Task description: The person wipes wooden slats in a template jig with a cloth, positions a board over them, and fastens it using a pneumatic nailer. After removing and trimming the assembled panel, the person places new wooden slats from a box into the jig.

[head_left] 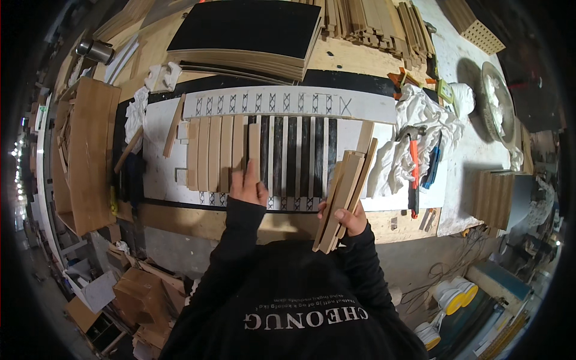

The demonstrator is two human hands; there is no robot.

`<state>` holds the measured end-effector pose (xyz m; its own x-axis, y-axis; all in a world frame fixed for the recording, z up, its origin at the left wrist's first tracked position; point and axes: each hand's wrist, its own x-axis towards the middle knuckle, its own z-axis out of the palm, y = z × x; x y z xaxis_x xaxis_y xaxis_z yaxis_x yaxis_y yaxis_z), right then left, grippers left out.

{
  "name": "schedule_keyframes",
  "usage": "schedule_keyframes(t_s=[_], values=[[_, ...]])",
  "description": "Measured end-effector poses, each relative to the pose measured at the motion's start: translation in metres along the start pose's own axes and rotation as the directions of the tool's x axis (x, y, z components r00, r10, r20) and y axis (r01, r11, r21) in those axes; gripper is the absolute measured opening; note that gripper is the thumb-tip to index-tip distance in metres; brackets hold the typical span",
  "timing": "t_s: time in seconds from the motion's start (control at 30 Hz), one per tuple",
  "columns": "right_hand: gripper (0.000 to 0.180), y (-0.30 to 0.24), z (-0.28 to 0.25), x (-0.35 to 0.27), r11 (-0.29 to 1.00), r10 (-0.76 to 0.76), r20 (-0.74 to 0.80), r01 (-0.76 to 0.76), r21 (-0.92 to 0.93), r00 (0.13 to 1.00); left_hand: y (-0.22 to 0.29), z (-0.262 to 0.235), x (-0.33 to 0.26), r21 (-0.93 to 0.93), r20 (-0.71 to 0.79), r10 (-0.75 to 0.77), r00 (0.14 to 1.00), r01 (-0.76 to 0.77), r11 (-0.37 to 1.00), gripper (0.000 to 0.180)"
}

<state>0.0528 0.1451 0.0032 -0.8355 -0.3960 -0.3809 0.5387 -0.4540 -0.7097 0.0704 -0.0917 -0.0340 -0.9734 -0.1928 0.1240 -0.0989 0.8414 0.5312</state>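
My left hand [249, 185] is at the lower end of a wooden strip [254, 141], its fingers closed on it. This strip lies beside a row of several tan wooden strips [213, 153] set side by side on the white board. To their right, black stripes [292, 156] alternate with pale ones. My right hand [351, 221] grips a bundle of loose wooden strips [343, 186], held tilted over the board's right part. Along the far side lies a white marked strip [258, 103] with crossed pencil marks.
A stack of black-topped panels [243, 33] sits at the back, with piled wooden strips [366, 27] beside it. Right of the board are crumpled white cloth [414, 114], a hammer [413, 162] with an orange handle and a round metal tray [509, 105]. A cardboard box [93, 156] stands left.
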Motion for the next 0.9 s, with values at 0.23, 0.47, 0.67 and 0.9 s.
schedule_keyframes(t_s=[0.23, 0.47, 0.67, 0.9], values=[[0.053, 0.005, -0.005, 0.005, 1.000, 0.003, 0.044, -0.004, 0.019, 0.999, -0.011, 0.009, 0.010, 0.215, -0.032, 0.079, 0.996, -0.071, 0.974, 0.046], [0.073, 0.008, 0.010, -0.005, 1.000, -0.020, -0.067, 0.020, -0.006, 0.998, -0.038, -0.012, 0.041, 0.000, -0.064, -0.029, 0.998, 0.029, 1.000, 0.027], [0.067, 0.021, -0.001, -0.036, 0.995, -0.064, -0.179, 0.049, -0.091, 0.982, -0.253, -0.057, 0.111, 0.634, -0.198, 0.118, 0.973, 0.035, 0.772, 0.011], [0.056, 0.049, 0.036, -0.052, 0.997, -0.067, -0.313, 0.056, -0.044, 0.947, -0.250, 0.002, 0.173, 0.388, -0.030, 0.116, 0.993, -0.095, 0.917, 0.011]])
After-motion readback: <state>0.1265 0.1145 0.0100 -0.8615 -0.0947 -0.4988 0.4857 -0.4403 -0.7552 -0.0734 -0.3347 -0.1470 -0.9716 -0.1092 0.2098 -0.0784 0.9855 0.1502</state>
